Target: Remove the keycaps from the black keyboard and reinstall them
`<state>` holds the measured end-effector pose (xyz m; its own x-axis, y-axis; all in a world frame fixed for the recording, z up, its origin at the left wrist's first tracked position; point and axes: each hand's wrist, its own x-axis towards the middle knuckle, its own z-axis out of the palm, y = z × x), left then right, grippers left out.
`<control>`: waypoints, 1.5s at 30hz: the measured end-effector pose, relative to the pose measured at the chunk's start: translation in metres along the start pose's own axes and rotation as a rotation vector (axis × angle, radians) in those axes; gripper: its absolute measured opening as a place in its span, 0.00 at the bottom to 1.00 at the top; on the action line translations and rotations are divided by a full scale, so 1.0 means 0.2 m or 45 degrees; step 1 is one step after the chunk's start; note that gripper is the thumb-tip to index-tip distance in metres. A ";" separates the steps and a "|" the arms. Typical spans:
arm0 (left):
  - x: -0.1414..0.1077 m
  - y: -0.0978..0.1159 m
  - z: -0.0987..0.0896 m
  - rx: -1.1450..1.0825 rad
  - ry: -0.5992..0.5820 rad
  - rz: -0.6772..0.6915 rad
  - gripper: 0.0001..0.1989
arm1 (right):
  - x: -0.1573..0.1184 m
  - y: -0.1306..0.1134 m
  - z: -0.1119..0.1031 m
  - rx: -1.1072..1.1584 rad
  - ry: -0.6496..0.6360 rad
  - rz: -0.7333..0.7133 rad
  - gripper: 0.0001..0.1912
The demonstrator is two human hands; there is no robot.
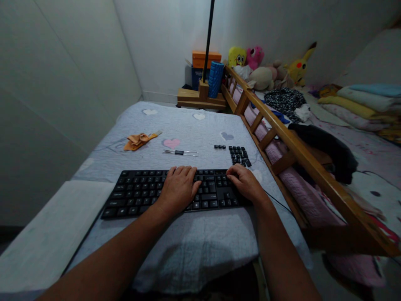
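Observation:
A black keyboard [134,190] lies across the cloth-covered surface in front of me. My left hand [179,184] rests flat over its middle, fingers stretched forward and thumb out to the right. Over the keyboard's right end, my right hand [246,179] is curled, thumb and forefinger close together; whatever is between them is hidden. Beyond that hand sit several loose black keycaps [239,154] in a cluster, with a short row of keycaps [219,146] to their left. A wire keycap puller [179,153] with a dark middle lies past my left hand.
An orange cloth [136,141] lies at the far left beside a brush [156,134]. A wooden rail [282,125] borders the right side. A dark cable [278,202] runs from the keyboard toward the rail. Behind stands a wooden base [191,97] with a black pole [209,37].

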<state>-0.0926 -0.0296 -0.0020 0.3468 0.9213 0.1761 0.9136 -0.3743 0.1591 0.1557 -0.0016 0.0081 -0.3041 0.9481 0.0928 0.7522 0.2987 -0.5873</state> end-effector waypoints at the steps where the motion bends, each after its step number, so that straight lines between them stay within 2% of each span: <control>1: 0.00 0.00 0.00 0.002 0.000 0.000 0.19 | 0.00 0.00 0.00 0.004 -0.003 0.002 0.06; 19: 0.00 0.00 0.00 0.017 0.012 -0.002 0.19 | -0.01 0.02 -0.02 0.069 -0.062 -0.040 0.06; 32: 0.00 0.00 0.00 0.012 0.013 0.005 0.19 | -0.02 0.03 -0.04 0.022 -0.026 -0.023 0.06; 45: 0.00 0.00 0.00 -0.015 0.002 0.002 0.20 | -0.03 0.04 -0.06 0.164 0.026 0.060 0.05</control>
<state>-0.0931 -0.0299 -0.0023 0.3478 0.9205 0.1780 0.9105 -0.3769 0.1702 0.1699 -0.0029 0.0121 -0.2572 0.9632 0.0779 0.6837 0.2383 -0.6898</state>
